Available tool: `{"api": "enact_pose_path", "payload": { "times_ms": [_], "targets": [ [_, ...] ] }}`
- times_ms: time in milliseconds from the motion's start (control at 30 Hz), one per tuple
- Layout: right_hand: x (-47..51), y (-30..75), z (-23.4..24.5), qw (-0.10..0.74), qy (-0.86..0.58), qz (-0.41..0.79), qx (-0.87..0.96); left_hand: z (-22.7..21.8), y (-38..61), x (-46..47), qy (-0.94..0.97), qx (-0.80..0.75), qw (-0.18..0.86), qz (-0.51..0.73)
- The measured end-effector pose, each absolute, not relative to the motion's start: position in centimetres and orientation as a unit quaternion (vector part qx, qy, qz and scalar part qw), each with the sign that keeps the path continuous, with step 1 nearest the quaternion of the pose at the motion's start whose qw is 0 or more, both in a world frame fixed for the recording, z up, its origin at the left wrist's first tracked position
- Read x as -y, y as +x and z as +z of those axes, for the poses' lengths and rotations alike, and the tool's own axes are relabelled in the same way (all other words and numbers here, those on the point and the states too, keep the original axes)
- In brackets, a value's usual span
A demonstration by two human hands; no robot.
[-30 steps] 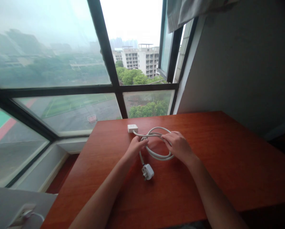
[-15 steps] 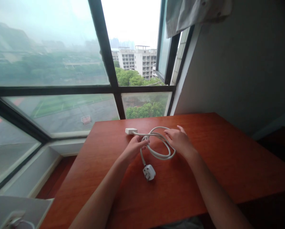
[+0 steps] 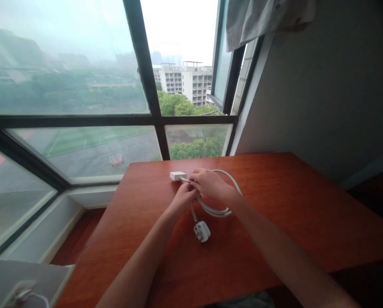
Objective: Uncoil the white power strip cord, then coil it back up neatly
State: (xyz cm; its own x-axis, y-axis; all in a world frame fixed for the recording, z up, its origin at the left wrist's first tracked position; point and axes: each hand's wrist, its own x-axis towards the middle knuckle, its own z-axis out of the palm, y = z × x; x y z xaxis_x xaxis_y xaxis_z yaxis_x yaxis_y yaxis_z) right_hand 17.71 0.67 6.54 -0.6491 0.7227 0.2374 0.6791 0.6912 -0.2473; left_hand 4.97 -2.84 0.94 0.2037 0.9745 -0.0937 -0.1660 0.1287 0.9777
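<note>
on the desk's [image 3: 307, 192] far half, the white extension cord [image 3: 217, 213] is pinched by the left hand [image 3: 183, 197]; the right hand's [image 3: 209, 183] grip cannot be told. its loops are best kept even.

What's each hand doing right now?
Left hand: closed, holding the coiled white cable.
Right hand: fingers curled at the cable beside the left hand; whether it grips cannot be told.

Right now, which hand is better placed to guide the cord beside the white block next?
Probably the right hand: its fingers are at the cord beside the white block, while the left hand holds the coil.
</note>
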Motion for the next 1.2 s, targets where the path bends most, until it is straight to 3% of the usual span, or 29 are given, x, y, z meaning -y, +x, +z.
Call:
{"api": "enact_pose_path", "payload": {
  "times_ms": [67, 167, 267, 400, 667, 1000, 1200],
  "targets": [
    [-1.5, 18.0, 6.7, 0.177, -0.397, 0.083, 0.897, 0.8, 4.9, 2.8, 0.48, -0.431, 0.616, 0.452],
    [-2.3, 20.1, 7.4, 0.292, -0.413, 0.118, 0.855, 0.6, 4.7, 2.7, 0.498, -0.437, 0.602, 0.446],
    [-2.1, 23.2, 8.1, 0.398, -0.39, 0.231, 0.798, 0.6, 4.7, 2.6, 0.494, -0.443, 0.593, 0.457],
    [-0.7, 27.0, 8.8, 0.442, -0.347, 0.346, 0.751, 1.0, 4.9, 2.6, 0.465, -0.433, 0.608, 0.475],
    [0.6, 30.4, 10.4, 0.35, -0.279, 0.27, 0.852, 2.0, 4.6, 2.7, 0.45, -0.406, 0.639, 0.474],
    [-0.9, 31.0, 11.7, 0.255, -0.307, 0.15, 0.905, 3.8, 4.6, 3.4, 0.449, -0.394, 0.667, 0.445],
    [-2.0, 31.6, 11.0, 0.251, -0.335, 0.038, 0.907, 4.1, 4.1, 3.4, 0.464, -0.387, 0.667, 0.436]
  ]
}}
